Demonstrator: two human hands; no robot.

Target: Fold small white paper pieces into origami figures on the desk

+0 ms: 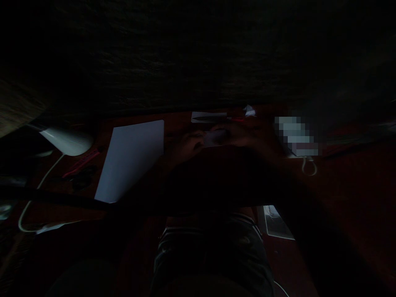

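Observation:
The scene is very dark. Above the table, my left hand [189, 143] and my right hand [237, 135] are close together, with a small pale piece of paper [213, 138] between them. The fingers of both hands are closed on its two sides; their exact grip is lost in shadow. Just beyond my hands lies a white paper strip [195, 115], with a dark, thin pointed tool across it and a red part [237, 119] at its right end. A small folded or crumpled white paper [249, 111] rests farther back on the right.
Large white paper [133, 154] lies left of my hands. Farther left are a white cone-shaped object [66, 141] with a pale cord [46, 181] and a long red item [82, 163]. A pixelated pale object [295, 136] with a loop stands at right. My lap shows below the table edge.

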